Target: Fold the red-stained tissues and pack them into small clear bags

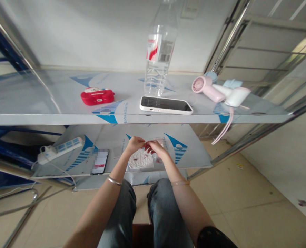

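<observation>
Tissue [139, 162]: one, white, crumpled, possibly cloth; flat on the lower shelf [196, 155], directly below the hands. Bears small reddish spots or pieces, too small to tell which.

Hands: two, bare. Left hand [135, 143] and right hand [155, 146] meet over the tissue, fingers bent, fingertips together; whether they grip anything small cannot be told. Silver bracelet [114, 181] on the left wrist; pale bangle [180, 183] on the right.

Clear plastic [158, 159]: one piece, just beside the tissue, under the right hand.

Lit phone [100, 162]: one, on the lower shelf, left of the hands; screen partly blurred out.

Power strip [68, 145]: white with blue sockets, farther left of the hands, a plug and cable at its near end.

Upper shelf [129, 119], beyond and above the hands, carrying:
– red case [98, 96], to the left;
– bottle [158, 51], clear, labelled, upright, behind the right hand's line;
– dark phone [166, 104], white-edged, lying face up before the bottle;
– pink fan [207, 88], well to the right, lying beside a white device [237, 96];
– pink strap [225, 128], hanging over the shelf's front edge.
</observation>
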A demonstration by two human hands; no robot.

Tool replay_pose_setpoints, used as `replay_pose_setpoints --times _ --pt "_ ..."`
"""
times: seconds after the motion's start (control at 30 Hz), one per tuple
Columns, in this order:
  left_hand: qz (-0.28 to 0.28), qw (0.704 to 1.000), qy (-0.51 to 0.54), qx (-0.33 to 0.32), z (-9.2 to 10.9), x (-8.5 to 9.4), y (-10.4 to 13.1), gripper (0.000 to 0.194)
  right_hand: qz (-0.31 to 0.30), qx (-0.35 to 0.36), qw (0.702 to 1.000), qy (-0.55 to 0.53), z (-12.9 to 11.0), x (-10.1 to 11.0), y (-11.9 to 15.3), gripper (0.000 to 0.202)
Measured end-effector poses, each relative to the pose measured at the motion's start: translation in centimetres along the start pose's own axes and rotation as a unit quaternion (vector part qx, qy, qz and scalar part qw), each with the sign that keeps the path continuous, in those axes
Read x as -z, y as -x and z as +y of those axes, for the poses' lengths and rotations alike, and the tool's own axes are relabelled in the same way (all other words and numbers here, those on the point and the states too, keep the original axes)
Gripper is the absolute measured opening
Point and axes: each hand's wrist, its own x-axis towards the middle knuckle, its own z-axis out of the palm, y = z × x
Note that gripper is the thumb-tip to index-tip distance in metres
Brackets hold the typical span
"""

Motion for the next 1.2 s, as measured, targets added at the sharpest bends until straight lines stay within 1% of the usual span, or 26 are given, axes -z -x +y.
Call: replay_pose_setpoints --times 0.07,0.13,0.27,0.33,0.4,0.43,0.53,0.63,0.73,0.83,0.93,1.0,1.13,1.2 --pt "-0.021 0.999 -0.022 -0.009 0.0 -0.1 0.1 0.021 0.005 0.006 0.999 0.043 0.5 -0.2 -0.3 0.025" --pt "-0.039 0.999 -0.017 0.005 0.2 -0.2 0.3 0.019 0.001 0.002 0.998 0.064 0.9 -0.3 -0.6 0.024" --pt "-0.063 0.996 0.040 0.049 0.3 0.0 0.7 0.019 0.012 0.004 0.997 0.083 1.1 -0.6 -1.0 0.025" --pt "-0.066 0.994 0.070 0.057 0.2 0.2 0.7 0.020 0.022 0.013 0.996 0.091 0.9 -0.6 -0.9 0.027" --pt "-0.057 0.995 0.069 0.052 0.1 0.3 0.6 0.022 0.026 0.018 0.995 0.096 0.7 -0.7 -0.8 0.027" --pt "-0.049 0.996 0.049 0.048 0.1 0.4 0.6 0.023 0.025 0.019 0.994 0.101 0.7 -0.7 -0.8 0.027" --pt "-0.030 0.996 -0.082 0.023 0.2 0.1 0.5 0.023 0.029 0.027 0.991 0.125 0.9 -0.8 -1.1 0.026" --pt "-0.006 0.976 -0.216 -0.004 0.4 -0.7 0.4 0.023 0.056 0.046 0.986 0.153 1.5 -0.8 -1.8 0.026" --pt "0.019 0.961 -0.276 -0.017 0.4 -1.7 0.4 0.024 0.085 0.049 0.978 0.186 2.0 -0.7 -2.3 0.028" --pt "0.026 0.951 -0.307 -0.005 0.3 -2.0 0.4 0.023 0.099 0.053 0.968 0.225 2.1 -0.9 -2.3 0.031" --pt "0.059 0.946 -0.315 0.042 0.2 -1.6 0.3 0.025 0.067 0.052 0.973 0.213 1.8 -1.3 -1.9 0.029" --pt "0.084 0.951 -0.292 0.055 0.2 -1.2 0.3 0.025 0.048 0.034 0.979 0.194 1.6 -1.6 -1.8 0.027" --pt "0.109 0.963 -0.245 0.020 0.3 -0.7 0.5 0.031 0.063 0.008 0.986 0.154 1.6 -1.7 -1.9 0.025" --pt "0.103 0.964 -0.243 0.007 0.3 -0.7 0.6 0.031 0.073 0.013 0.987 0.144 1.9 -1.7 -2.1 0.025"
